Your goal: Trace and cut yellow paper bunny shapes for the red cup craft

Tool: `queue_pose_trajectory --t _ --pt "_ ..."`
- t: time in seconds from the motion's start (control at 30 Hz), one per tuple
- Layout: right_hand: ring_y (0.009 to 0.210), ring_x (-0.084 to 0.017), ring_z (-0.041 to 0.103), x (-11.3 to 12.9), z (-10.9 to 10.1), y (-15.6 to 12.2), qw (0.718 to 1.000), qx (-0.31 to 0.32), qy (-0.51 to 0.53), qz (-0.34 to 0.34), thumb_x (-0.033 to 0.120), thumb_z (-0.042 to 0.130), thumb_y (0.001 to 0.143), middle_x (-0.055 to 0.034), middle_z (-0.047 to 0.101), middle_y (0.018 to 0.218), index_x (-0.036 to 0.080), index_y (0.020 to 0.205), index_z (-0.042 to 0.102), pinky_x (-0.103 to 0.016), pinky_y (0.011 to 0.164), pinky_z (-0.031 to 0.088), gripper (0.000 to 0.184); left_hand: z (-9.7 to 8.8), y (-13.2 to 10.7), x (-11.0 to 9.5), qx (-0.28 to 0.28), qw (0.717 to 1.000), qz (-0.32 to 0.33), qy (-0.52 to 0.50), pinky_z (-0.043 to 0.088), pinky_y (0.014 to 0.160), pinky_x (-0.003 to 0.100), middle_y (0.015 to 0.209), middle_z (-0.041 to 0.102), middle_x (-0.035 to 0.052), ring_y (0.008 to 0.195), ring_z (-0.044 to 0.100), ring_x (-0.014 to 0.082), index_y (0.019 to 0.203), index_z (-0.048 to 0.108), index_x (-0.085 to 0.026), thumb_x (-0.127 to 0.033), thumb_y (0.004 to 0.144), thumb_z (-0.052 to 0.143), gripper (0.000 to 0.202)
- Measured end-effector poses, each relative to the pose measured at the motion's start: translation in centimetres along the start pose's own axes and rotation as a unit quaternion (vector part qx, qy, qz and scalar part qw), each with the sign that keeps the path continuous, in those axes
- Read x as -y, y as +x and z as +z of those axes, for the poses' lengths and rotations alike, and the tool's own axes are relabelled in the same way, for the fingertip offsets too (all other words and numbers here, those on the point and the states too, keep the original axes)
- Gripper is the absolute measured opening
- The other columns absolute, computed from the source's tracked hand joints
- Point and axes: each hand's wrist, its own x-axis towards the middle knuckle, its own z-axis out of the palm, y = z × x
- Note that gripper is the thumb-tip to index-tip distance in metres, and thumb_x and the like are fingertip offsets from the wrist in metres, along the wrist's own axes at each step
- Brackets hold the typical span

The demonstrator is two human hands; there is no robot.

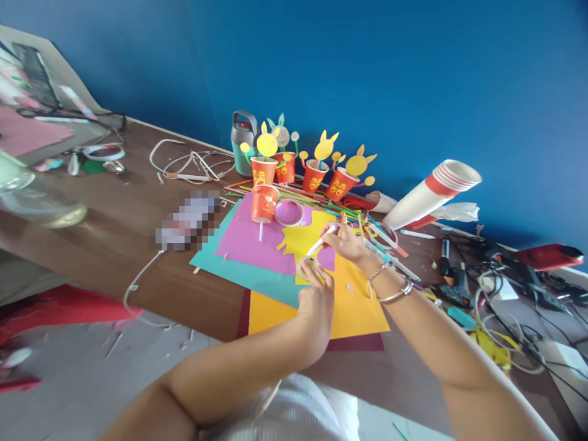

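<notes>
My right hand pinches a white pen, its lower tip pointing down at the yellow paper. My left hand presses its fingertips on a small round pale object lying on that paper. The object's exact kind is partly hidden by the fingers. The yellow paper has cut, jagged edges and rests over purple paper, teal paper and orange paper. Just beyond stand an upturned red paper cup on the purple sheet and a roll of tape.
Several red cups with yellow rabbit heads stand by the blue wall, beside a teal flask. Stacked paper cups lean at right, near tangled black cables. At left are a blurred-out phone, white cables and a glass jar.
</notes>
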Motion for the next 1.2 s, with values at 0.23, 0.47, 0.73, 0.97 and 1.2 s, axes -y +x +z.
queue_pose_trajectory --t 0.23,0.47,0.73,0.97,1.2 --pt "0.059 -0.015 0.050 -1.7 0.0 -1.9 0.997 -0.068 0.023 -0.020 0.032 0.051 0.066 0.0009 0.055 0.058 0.021 0.069 0.053 -0.027 0.055 0.040 0.012 -0.3 0.2 1.0 -0.006 0.999 0.035 0.005 0.057 0.052 0.029 0.130 0.052 0.0399 0.082 0.074 0.0326 0.138 0.050 -0.002 0.009 0.081 0.041 0.058" --pt "0.059 -0.015 0.051 -2.6 0.4 -4.2 0.991 -0.128 0.044 0.003 0.029 0.051 0.069 0.0005 0.055 0.061 0.021 0.070 0.054 -0.027 0.055 0.040 0.009 0.7 0.1 1.3 -0.063 0.997 0.044 0.030 0.060 0.059 0.030 0.127 0.054 0.0399 0.091 0.073 0.0339 0.136 0.051 0.000 0.010 0.081 0.040 0.058" --pt "0.058 -0.015 0.048 -2.5 0.6 -6.0 0.986 -0.160 0.047 0.015 0.030 0.049 0.072 -0.0001 0.055 0.061 0.022 0.069 0.051 -0.027 0.052 0.038 0.008 0.6 0.6 1.1 -0.062 0.996 0.051 0.030 0.062 0.065 0.038 0.127 0.054 0.0397 0.118 0.058 0.0446 0.136 0.052 0.001 0.007 0.080 0.044 0.057" --pt "0.062 -0.018 0.054 -3.4 0.7 -7.0 0.980 -0.189 0.052 0.033 0.032 0.052 0.071 -0.0006 0.054 0.062 0.023 0.068 0.050 -0.031 0.059 0.044 0.010 -0.3 1.2 1.6 -0.059 0.990 0.102 0.084 0.059 0.074 0.039 0.122 0.061 0.0351 0.120 0.058 0.0414 0.129 0.056 0.005 0.008 0.078 0.042 0.053" --pt "0.060 -0.018 0.054 -2.3 0.1 -7.6 0.955 -0.269 0.123 0.029 0.036 0.052 0.070 0.0003 0.053 0.059 0.023 0.068 0.050 -0.032 0.063 0.046 0.013 -1.3 0.9 1.5 -0.064 0.984 0.119 0.118 0.053 0.081 0.047 0.112 0.065 0.0357 0.105 0.066 0.0369 0.121 0.061 0.007 0.009 0.077 0.047 0.045"
